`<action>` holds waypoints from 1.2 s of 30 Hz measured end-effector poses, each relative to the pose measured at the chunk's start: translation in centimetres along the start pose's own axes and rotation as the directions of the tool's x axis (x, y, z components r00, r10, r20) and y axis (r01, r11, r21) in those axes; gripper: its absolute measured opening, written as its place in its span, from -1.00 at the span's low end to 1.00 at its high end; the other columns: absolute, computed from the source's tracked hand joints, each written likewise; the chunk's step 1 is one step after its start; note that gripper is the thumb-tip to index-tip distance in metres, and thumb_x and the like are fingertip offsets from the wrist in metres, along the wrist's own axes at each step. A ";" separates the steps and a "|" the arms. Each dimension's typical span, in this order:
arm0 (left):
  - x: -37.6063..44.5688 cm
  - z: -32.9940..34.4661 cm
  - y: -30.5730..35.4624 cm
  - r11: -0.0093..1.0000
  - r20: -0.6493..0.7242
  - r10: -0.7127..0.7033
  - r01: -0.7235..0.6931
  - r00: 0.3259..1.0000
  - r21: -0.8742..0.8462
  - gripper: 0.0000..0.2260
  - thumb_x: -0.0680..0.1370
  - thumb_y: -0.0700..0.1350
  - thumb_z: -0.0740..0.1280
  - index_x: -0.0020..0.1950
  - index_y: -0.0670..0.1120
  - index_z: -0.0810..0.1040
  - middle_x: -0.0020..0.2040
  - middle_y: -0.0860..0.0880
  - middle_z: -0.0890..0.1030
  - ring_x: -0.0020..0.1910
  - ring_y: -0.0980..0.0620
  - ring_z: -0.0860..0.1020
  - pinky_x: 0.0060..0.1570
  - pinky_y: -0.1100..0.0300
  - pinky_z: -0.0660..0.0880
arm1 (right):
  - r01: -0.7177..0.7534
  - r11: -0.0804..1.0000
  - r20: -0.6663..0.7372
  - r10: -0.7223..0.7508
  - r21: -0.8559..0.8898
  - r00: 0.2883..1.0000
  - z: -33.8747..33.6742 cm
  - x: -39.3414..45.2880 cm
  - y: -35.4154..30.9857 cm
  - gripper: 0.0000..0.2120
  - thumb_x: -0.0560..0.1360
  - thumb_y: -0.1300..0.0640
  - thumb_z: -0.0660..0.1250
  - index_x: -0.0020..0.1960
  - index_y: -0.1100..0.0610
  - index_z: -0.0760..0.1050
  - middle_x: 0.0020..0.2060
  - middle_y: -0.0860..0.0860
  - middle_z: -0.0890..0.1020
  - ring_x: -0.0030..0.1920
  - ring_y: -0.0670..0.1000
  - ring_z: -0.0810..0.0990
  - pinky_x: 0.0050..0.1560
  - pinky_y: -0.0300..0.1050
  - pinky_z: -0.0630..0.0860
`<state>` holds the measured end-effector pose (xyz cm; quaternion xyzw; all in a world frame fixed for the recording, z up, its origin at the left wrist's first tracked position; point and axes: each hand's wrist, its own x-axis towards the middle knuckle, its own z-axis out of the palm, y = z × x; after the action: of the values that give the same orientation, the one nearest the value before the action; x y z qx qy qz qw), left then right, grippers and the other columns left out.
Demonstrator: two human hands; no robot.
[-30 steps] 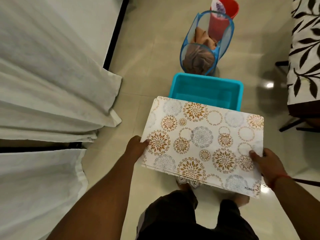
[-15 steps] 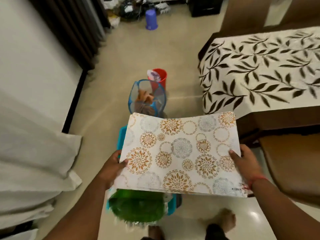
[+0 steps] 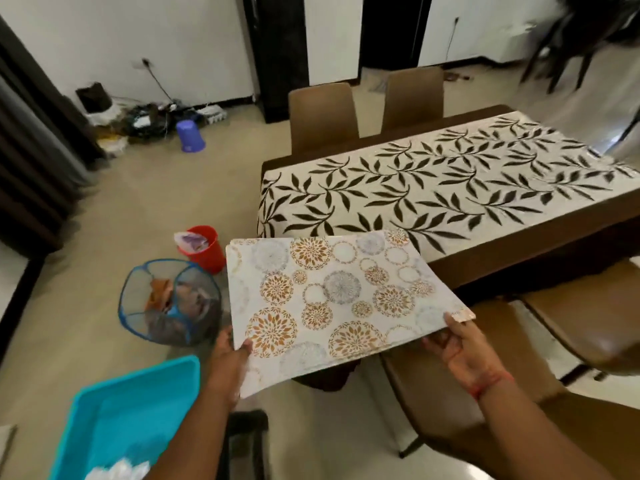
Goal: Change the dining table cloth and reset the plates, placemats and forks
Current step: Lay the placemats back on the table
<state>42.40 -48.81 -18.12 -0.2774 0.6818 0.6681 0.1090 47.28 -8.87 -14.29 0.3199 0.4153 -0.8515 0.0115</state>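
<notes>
Both hands are closed on the stack of floral placemats (image 3: 329, 299): the left hand (image 3: 230, 351) pinches its near-left corner, the right hand (image 3: 457, 341) its near-right corner. The stack hangs flat in the air just short of the dining table (image 3: 519, 244), whose leaf-print cloth (image 3: 433, 188) lies spread beyond its far edge.

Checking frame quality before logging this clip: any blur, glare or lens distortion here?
Head view: motion blur smears the edges, worst at the dark chairs top right and the blue tub; the placemats and leaf-print tablecloth stay fairly sharp; wide-angle bending bows the walls; mild glare on the floor bottom right.
</notes>
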 end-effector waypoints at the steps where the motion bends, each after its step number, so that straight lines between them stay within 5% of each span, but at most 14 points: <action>1: 0.0 1.8 0.5 1.000 0.015 0.001 -0.001 1.000 0.002 -0.66 0.63 -0.27 0.29 0.38 -0.04 0.38 0.23 -0.11 0.60 0.04 -0.15 0.64 -0.12 -0.01 0.61 | 0.015 1.000 -0.007 -0.015 0.014 1.000 0.1 0.4 -0.2 -0.62 0.63 0.21 0.20 0.44 0.13 0.36 0.23 0.15 0.63 0.03 0.11 0.71 -0.09 0.12 0.67; 5: 0.4 8.2 2.8 1.000 0.029 0.022 -0.022 0.999 0.017 -0.71 0.63 -0.27 0.29 0.29 0.01 0.40 0.22 -0.11 0.61 0.04 -0.20 0.64 -0.04 -0.17 0.62 | -0.029 0.999 -0.016 0.028 -0.031 0.999 1.6 1.8 0.0 -0.69 0.62 0.26 0.24 0.34 0.10 0.42 0.18 0.16 0.65 0.11 0.21 0.66 -0.08 0.14 0.66; 9: 1.7 13.9 4.2 1.000 0.113 0.020 -0.020 0.993 0.000 -0.69 0.62 -0.30 0.28 0.31 -0.02 0.40 0.15 -0.08 0.62 0.02 -0.14 0.65 -0.10 -0.05 0.63 | 0.011 1.000 -0.129 -0.012 -0.014 0.992 3.6 4.2 0.6 -0.71 0.63 0.33 0.20 0.32 0.13 0.38 0.16 0.14 0.63 0.10 0.21 0.65 -0.19 0.09 0.66; 13: 3.8 17.0 5.6 0.996 0.240 -0.070 0.082 0.968 -0.042 -0.68 0.61 -0.35 0.28 0.33 -0.10 0.41 0.19 -0.15 0.63 0.08 -0.20 0.64 0.04 -0.16 0.60 | 0.051 0.996 -0.202 -0.066 -0.078 0.977 3.7 7.3 -1.3 -0.61 0.63 0.37 0.13 0.37 0.04 0.34 0.21 0.07 0.58 0.13 0.16 0.61 -0.12 0.14 0.65; 17: 9.6 18.6 8.7 0.980 0.280 -0.189 0.199 0.941 -0.007 -0.70 0.59 -0.33 0.33 0.31 -0.19 0.44 0.14 -0.22 0.65 0.07 -0.23 0.65 -0.03 -0.13 0.62 | 0.067 0.991 -0.236 -0.094 -0.119 0.967 4.9 11.3 -2.4 -0.59 0.64 0.39 0.08 0.34 -0.02 0.34 0.15 0.01 0.58 0.11 0.15 0.62 -0.09 0.18 0.66; 22: 19.5 19.3 14.1 0.976 0.273 -0.194 0.212 0.942 -0.039 -0.81 0.62 -0.24 0.29 0.23 -0.21 0.47 0.00 -0.18 0.65 -0.13 -0.15 0.62 -0.36 0.05 0.59 | 0.086 0.987 -0.377 -0.131 -0.133 0.917 6.5 16.6 -2.2 -0.62 0.59 0.41 0.05 0.24 0.07 0.44 0.06 0.10 0.64 0.00 0.16 0.65 -0.16 0.06 0.63; 25: 25.4 19.4 17.5 0.975 0.339 -0.220 0.213 0.915 0.058 -0.77 0.65 -0.09 0.25 0.24 -0.14 0.55 0.06 -0.16 0.69 -0.01 -0.17 0.65 -0.22 0.04 0.61 | 0.122 0.985 -0.509 -0.167 -0.120 0.845 8.1 18.1 -1.9 -0.70 0.55 0.46 0.08 0.10 0.18 0.46 0.02 0.19 0.59 -0.13 0.09 0.59 -0.17 -0.06 0.52; 29: 33.5 18.9 21.6 0.935 0.389 -0.267 0.138 0.882 0.328 -0.76 0.63 0.00 0.28 0.18 -0.12 0.60 0.06 -0.15 0.70 0.04 -0.19 0.65 -0.12 0.02 0.62 | 0.140 0.985 -0.589 -0.172 -0.100 0.789 11.5 20.2 -0.8 -0.72 0.55 0.46 0.09 0.03 0.19 0.49 -0.04 0.19 0.62 -0.13 0.13 0.61 -0.17 -0.06 0.48; 33: 38.5 21.5 24.7 0.721 0.417 -0.315 -0.071 0.852 0.689 -0.72 0.59 0.02 0.35 0.18 -0.13 0.61 0.10 -0.17 0.65 0.08 -0.20 0.62 0.08 -0.08 0.60 | 0.118 0.991 -0.642 -0.128 -0.058 0.756 14.2 20.5 0.1 -0.68 0.57 0.47 0.07 0.07 0.17 0.51 -0.08 0.07 0.62 -0.12 0.05 0.60 -0.17 -0.07 0.50; 36: 39.6 25.5 25.6 0.580 0.555 -0.351 -0.290 0.754 0.761 -0.61 0.57 0.02 0.35 0.31 -0.17 0.57 0.29 -0.16 0.58 0.26 -0.20 0.54 0.30 0.02 0.47 | 0.124 0.992 -0.632 -0.105 -0.015 0.768 14.0 21.1 0.6 -0.62 0.57 0.46 0.07 0.15 0.13 0.54 -0.02 0.10 0.68 -0.01 0.18 0.66 0.08 0.12 0.57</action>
<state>-9.26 -34.49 -19.02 0.0445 0.8195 0.3286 0.4674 23.19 -14.13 -20.06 0.5609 0.4019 -0.6998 -0.1847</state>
